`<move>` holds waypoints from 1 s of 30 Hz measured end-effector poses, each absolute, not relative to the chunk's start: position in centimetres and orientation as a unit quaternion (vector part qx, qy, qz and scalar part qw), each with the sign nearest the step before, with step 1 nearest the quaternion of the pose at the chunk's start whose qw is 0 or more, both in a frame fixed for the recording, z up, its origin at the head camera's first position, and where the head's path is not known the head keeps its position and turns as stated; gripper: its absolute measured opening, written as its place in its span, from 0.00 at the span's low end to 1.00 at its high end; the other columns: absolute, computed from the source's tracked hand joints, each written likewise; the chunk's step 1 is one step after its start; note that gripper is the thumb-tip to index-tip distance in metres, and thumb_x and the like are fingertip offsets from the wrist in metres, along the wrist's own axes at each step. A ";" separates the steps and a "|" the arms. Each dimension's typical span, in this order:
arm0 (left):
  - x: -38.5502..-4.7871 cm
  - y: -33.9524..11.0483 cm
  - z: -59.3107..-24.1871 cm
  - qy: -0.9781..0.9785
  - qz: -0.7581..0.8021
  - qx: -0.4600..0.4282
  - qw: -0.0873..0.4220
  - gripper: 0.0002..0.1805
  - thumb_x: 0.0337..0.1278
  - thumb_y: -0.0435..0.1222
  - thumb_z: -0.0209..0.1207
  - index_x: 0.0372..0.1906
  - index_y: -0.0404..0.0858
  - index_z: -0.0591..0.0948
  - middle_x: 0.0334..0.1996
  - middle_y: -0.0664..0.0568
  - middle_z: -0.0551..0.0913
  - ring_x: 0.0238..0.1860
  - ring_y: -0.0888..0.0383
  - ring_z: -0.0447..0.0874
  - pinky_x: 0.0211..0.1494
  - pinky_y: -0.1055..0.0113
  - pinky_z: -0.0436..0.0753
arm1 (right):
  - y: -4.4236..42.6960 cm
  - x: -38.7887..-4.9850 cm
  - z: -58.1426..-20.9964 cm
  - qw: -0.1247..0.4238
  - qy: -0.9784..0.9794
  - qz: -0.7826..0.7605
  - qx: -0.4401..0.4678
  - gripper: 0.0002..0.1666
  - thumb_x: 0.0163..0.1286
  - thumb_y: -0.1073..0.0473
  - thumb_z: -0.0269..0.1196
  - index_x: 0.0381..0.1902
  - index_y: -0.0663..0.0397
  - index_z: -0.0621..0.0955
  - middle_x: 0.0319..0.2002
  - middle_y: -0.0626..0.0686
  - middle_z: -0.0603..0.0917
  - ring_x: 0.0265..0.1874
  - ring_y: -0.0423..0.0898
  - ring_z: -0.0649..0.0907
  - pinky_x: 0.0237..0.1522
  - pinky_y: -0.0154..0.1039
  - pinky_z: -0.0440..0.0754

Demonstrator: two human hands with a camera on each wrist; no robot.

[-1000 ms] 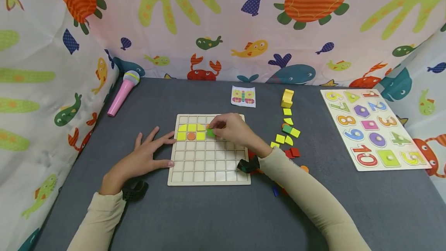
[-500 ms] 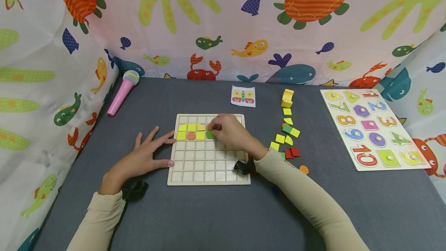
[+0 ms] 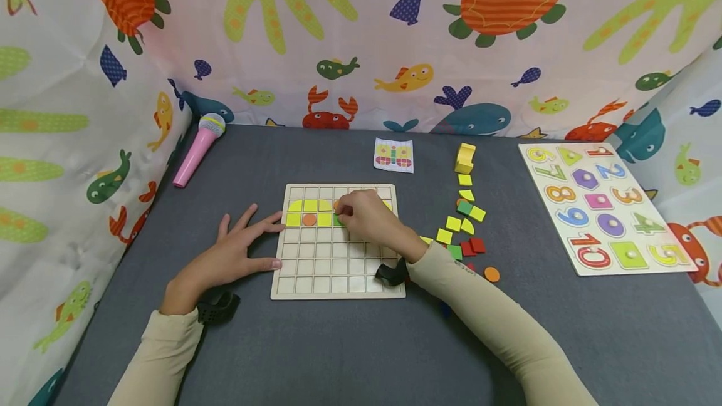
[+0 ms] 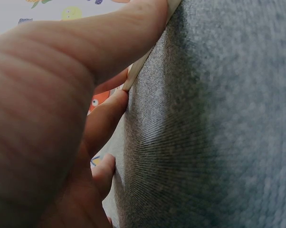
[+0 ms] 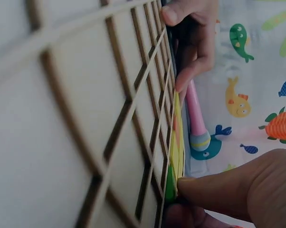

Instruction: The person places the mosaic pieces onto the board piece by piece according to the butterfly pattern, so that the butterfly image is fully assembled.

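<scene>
A pale wooden grid board (image 3: 308,268) lies on the table, with yellow tiles (image 3: 324,220) and an orange round tile (image 3: 309,220) in its upper left cells. My left hand (image 3: 234,254) is spread flat, its fingertips and thumb touching the board's left edge. Over the upper middle cells, my right hand (image 3: 371,217) has its fingers curled down at a green tile (image 5: 170,183). In the right wrist view, thumb and finger meet at that tile beside the yellow ones. Most of it is covered in the head view, as is part of an orange piece (image 3: 336,205).
Loose yellow, green, red and orange pieces (image 3: 453,224) trail along the board's right side, partly under the right forearm. A small butterfly pattern card (image 3: 393,155) lies behind the board. A pink toy microphone (image 3: 197,152) is at back left, a number puzzle (image 3: 606,212) at right.
My right hand has shifted slightly right and toward me, with its fingers still at the green tile, which settled into its cell. The left hand has stayed put.
</scene>
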State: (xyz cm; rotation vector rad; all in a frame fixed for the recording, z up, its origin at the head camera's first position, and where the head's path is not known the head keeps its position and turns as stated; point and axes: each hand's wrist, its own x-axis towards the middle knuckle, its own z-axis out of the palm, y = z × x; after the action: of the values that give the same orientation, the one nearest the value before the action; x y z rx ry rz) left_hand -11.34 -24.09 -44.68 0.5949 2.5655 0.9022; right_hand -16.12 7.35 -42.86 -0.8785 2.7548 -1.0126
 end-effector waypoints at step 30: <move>-11.3 -24.1 -44.9 0.908 0.314 0.208 0.183 0.54 0.63 0.58 0.73 0.86 0.45 0.61 0.81 0.45 0.67 0.85 0.33 0.30 0.74 0.28 0.20 | 22.7 -15.2 -40.5 0.022 0.902 -0.407 -0.141 0.11 0.78 0.62 0.68 0.52 0.62 0.89 0.45 0.55 0.90 0.40 0.52 0.85 0.41 0.42 0.83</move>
State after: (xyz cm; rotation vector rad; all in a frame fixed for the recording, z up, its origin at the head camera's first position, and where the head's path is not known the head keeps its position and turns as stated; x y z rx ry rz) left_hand -11.30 -24.10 -44.92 0.5881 2.5607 0.8872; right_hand -15.16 22.75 -40.46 -0.4373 2.7949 -1.2621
